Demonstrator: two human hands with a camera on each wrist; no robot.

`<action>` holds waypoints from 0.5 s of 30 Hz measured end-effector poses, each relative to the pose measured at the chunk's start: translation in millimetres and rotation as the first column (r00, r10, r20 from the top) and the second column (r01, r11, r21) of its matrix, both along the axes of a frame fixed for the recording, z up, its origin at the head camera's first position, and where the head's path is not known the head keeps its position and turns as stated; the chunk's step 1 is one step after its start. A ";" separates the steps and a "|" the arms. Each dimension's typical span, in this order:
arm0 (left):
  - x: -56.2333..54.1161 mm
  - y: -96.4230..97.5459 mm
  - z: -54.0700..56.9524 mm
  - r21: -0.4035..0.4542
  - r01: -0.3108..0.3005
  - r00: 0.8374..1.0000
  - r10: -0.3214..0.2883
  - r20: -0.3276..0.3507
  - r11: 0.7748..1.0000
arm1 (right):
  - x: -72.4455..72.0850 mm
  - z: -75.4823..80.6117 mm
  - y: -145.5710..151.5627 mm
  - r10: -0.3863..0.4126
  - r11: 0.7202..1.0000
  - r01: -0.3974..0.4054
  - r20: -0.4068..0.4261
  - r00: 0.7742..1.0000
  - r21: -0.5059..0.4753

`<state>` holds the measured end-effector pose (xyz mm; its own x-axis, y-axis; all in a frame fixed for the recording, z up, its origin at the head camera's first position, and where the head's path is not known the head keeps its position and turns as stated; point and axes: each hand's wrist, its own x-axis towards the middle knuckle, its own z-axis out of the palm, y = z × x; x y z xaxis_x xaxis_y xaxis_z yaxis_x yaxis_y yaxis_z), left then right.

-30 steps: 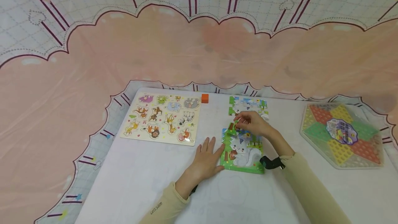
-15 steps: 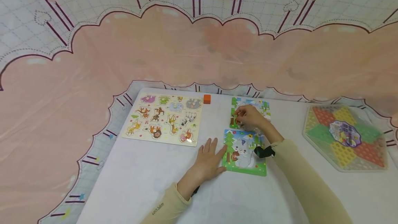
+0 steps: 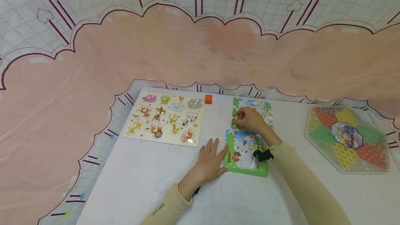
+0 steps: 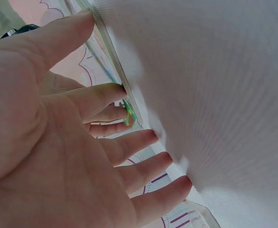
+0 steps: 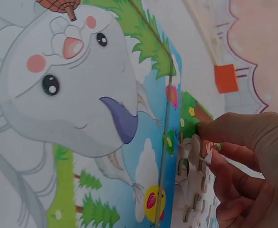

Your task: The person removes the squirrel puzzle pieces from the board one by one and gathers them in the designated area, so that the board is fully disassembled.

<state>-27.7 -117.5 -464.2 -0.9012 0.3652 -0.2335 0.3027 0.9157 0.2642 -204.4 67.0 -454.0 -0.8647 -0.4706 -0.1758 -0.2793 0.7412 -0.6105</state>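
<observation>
My left hand (image 3: 208,164) lies with spread, straight fingers at the left edge of a squirrel picture board (image 3: 245,166), thumb and index finger touching it. In the left wrist view its fingertips (image 4: 150,137) meet the white table. My right hand (image 3: 251,119) is beyond the board, at the lower left corner of a jigsaw puzzle (image 3: 267,108) with a similar picture. Thumb and fingers pinch a green and brown jigsaw piece (image 5: 191,116) with yellow flowers. Gaps and interlocking edges show beside it; the right hand covers the puzzle's lower middle.
An animal peg puzzle board (image 3: 162,119) lies on the left of the white table (image 3: 150,169). A small orange block (image 3: 208,99) stands at the back. On the right is a hexagonal Chinese checkers box (image 3: 347,140). A patterned curtain (image 3: 187,51) hangs behind.
My right hand has carried the piece from above the squirrel board away from me to the far puzzle's lower left corner. The left hand has stayed in place.
</observation>
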 end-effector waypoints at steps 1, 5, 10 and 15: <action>0.0 0.0 0.2 -0.002 0.001 1.000 -0.001 -0.003 1.000 | 0.6 0.0 0.4 -0.007 1.000 0.007 -0.006 1.000 0.001; 0.0 -0.1 0.6 -0.005 0.004 1.000 -0.004 -0.008 1.000 | 2.7 -0.6 2.6 -0.015 1.000 0.015 -0.012 1.000 -0.009; -0.1 0.2 1.2 -0.006 0.004 1.000 -0.004 -0.010 1.000 | 2.9 -2.5 4.8 0.020 0.999 -0.020 -0.015 1.000 -0.039; 0.1 0.5 1.7 -0.006 0.005 1.000 -0.005 -0.013 1.000 | 2.3 -2.9 5.4 0.039 0.998 -0.041 -0.025 0.999 -0.055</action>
<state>-27.6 -117.0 -462.5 -0.9024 0.3680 -0.2240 0.3103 0.9159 0.2546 -202.1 72.4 -456.9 -0.8486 -0.5133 -0.1282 -0.3228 0.6942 -0.6433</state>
